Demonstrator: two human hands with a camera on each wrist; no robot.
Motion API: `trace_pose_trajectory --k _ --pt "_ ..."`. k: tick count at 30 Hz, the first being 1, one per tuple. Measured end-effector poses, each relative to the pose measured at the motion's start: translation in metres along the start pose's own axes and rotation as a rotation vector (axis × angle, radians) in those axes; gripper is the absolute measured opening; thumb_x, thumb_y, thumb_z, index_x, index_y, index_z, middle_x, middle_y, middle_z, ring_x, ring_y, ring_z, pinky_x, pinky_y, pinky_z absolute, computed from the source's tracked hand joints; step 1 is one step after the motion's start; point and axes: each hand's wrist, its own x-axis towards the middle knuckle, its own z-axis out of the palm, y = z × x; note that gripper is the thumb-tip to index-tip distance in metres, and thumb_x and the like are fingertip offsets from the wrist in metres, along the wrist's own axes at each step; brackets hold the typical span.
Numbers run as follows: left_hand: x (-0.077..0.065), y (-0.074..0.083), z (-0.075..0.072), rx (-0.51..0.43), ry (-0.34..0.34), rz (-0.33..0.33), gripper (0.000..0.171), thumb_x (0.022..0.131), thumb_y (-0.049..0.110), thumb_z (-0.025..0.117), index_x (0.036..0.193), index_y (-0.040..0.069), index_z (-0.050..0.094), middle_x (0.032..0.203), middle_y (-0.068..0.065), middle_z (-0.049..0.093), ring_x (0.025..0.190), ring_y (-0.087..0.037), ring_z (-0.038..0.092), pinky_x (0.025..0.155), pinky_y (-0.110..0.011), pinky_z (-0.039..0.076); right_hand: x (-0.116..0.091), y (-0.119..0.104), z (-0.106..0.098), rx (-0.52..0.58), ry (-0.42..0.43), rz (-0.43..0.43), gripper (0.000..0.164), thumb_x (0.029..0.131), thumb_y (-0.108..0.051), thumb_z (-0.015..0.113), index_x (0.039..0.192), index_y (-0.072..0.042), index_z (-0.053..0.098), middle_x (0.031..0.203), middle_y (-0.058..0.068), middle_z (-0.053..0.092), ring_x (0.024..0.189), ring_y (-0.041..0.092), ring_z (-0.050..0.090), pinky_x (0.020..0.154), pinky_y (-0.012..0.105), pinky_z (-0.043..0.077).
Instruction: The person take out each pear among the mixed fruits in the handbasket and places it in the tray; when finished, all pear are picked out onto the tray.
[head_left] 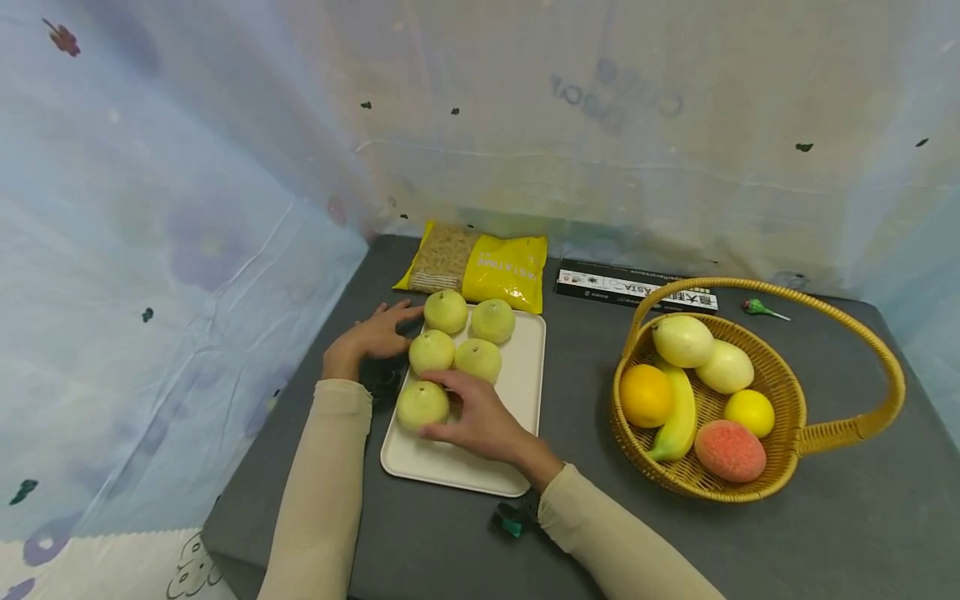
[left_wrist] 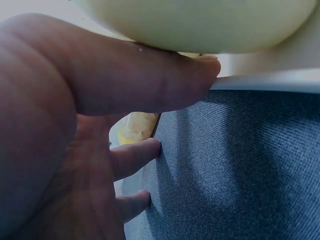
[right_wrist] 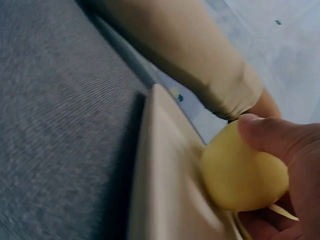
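My right hand (head_left: 483, 417) grips the nearest of several round yellow-green fruits, thumb on one side and fingers on the other. This fruit (head_left: 422, 406) is at the near left of a cream tray (head_left: 523, 367); in the right wrist view the held fruit (right_wrist: 245, 172) is close against the tray. My left hand (head_left: 382, 332) rests at the tray's left edge, fingers extended. In the left wrist view its thumb (left_wrist: 145, 80) lies against or just below a fruit (left_wrist: 210, 25), and two fingertips reach the dark cloth. Two more fruits (head_left: 446, 312) (head_left: 492, 321) are at the tray's far end.
Behind the tray lies a yellow pasta bag (head_left: 504, 265). A black box (head_left: 600, 283) and a small green-stemmed item (head_left: 761, 309) lie farther right. A tall-handled wicker basket (head_left: 798, 408) holds an orange (head_left: 647, 396), a banana (head_left: 678, 417) and other fruit.
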Motion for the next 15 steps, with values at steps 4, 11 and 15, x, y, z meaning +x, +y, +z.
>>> trace_pose_trajectory --k 4,11,15 --pt "-0.0006 -0.0002 0.0001 0.0 0.004 0.0 0.079 0.102 0.026 0.061 0.175 0.023 0.032 0.186 -0.015 0.009 0.169 -0.052 -0.006 0.12 -0.09 -0.004 0.0035 0.0003 0.003 -0.037 0.006 -0.003 0.077 0.089 -0.023 0.094 0.155 -0.006 0.059 0.152 0.009 0.065 0.137 0.02 0.063 0.116 0.039 0.054" --pt "-0.0012 -0.0005 0.0008 -0.013 -0.002 -0.001 0.079 0.103 0.028 0.062 0.175 0.024 0.032 0.186 -0.015 0.009 0.169 -0.052 -0.006 0.12 -0.091 -0.006 0.0018 -0.0054 0.0024 -0.141 0.005 -0.067 0.074 0.09 -0.022 0.094 0.154 -0.008 0.06 0.152 0.009 0.065 0.139 0.02 0.062 0.114 0.04 0.055" --pt "-0.0012 0.0009 -0.0004 -0.013 0.002 0.002 0.079 0.103 0.028 0.063 0.175 0.024 0.033 0.186 -0.015 0.009 0.169 -0.053 -0.006 0.119 -0.091 -0.006 0.0014 -0.0075 0.0032 -0.188 0.055 -0.097 0.07 0.09 -0.021 0.093 0.152 -0.008 0.062 0.15 0.005 0.067 0.138 0.019 0.064 0.114 0.039 0.055"
